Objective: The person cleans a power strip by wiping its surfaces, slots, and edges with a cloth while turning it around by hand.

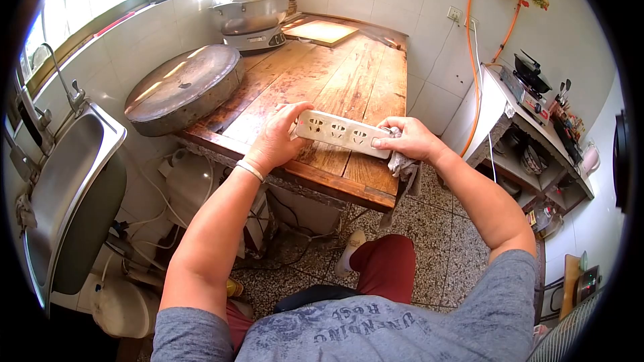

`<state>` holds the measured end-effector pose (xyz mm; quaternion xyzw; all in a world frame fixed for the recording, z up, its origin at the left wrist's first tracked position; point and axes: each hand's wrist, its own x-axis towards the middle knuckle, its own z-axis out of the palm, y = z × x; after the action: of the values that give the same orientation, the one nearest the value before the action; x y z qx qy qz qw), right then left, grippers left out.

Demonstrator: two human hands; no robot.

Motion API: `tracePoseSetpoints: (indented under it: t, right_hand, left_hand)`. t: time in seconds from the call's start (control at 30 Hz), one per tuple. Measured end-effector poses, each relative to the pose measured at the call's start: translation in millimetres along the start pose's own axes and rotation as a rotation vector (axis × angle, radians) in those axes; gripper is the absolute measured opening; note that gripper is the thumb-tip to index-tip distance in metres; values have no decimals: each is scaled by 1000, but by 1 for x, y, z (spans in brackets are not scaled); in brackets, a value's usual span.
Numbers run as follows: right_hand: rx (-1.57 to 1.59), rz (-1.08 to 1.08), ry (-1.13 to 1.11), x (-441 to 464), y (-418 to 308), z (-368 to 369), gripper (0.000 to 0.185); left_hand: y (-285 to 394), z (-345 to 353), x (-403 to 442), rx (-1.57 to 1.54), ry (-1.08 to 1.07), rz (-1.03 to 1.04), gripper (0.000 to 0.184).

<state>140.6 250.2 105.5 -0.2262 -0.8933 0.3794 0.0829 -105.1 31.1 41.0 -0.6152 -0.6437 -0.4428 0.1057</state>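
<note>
A white power strip point(343, 133) with three sockets is held level above the front part of the wooden table point(322, 87). My left hand point(280, 135) grips its left end. At the right end, my right hand point(410, 139) has its thumb on the top face and fingers behind. A grey cloth point(404, 166) hangs just below my right hand, by the table's right corner; whether the hand also holds it is hard to tell.
Left on the table lies a thick round chopping block point(184, 87), with a steel pot point(248, 10) on an electric base behind it. A steel sink point(70, 161) stands far left. Shelving point(516, 154) with a stove is at right, near an orange hose point(473, 60).
</note>
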Motion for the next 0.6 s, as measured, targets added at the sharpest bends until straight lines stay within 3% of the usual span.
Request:
tracePoseSetpoints:
  t: [0.6]
  right_hand:
    - [-23,-10,7,0,3,0,45]
  left_hand:
    - [0,0,-1,-7,10,11,67]
